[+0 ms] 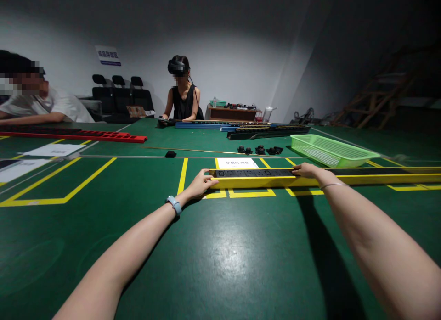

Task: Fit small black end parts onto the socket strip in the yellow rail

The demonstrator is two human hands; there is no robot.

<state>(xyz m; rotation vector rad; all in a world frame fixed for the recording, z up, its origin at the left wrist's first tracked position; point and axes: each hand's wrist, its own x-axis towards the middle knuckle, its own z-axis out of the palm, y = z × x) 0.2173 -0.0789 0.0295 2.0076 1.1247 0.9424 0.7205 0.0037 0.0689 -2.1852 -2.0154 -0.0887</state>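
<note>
A long yellow rail (361,178) with a black insert (255,173) of sockets lies across the green table ahead of me. My left hand (200,183) grips the rail's left end, fingers curled on its top edge. My right hand (305,170) rests on the rail's top further right, fingertips pressed on the right end of the black insert. A white label (237,163) lies just behind the rail.
A green mesh basket (330,150) sits behind the rail at right. Several small black parts (260,149) lie beyond the label. A red rail (79,135) lies far left, blue and black rails (241,127) lie far back. Two people work at the table.
</note>
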